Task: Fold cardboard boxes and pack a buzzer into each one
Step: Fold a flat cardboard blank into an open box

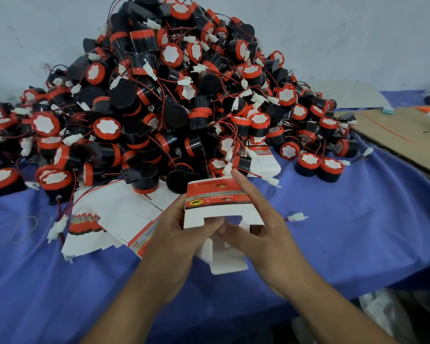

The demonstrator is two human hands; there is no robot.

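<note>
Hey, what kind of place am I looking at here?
Probably a small packing workshop: a big heap of identical buzzers on a table with a blue cloth, a stack of flat boxes, and both hands folding one box.

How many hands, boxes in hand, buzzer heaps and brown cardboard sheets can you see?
hands: 2, the left hand and the right hand
partly folded box, held by both hands: 1
buzzer heap: 1
brown cardboard sheet: 1
total: 5

Blue cloth (358,244) over the table, brown cardboard sheet (407,130) at far right
</note>
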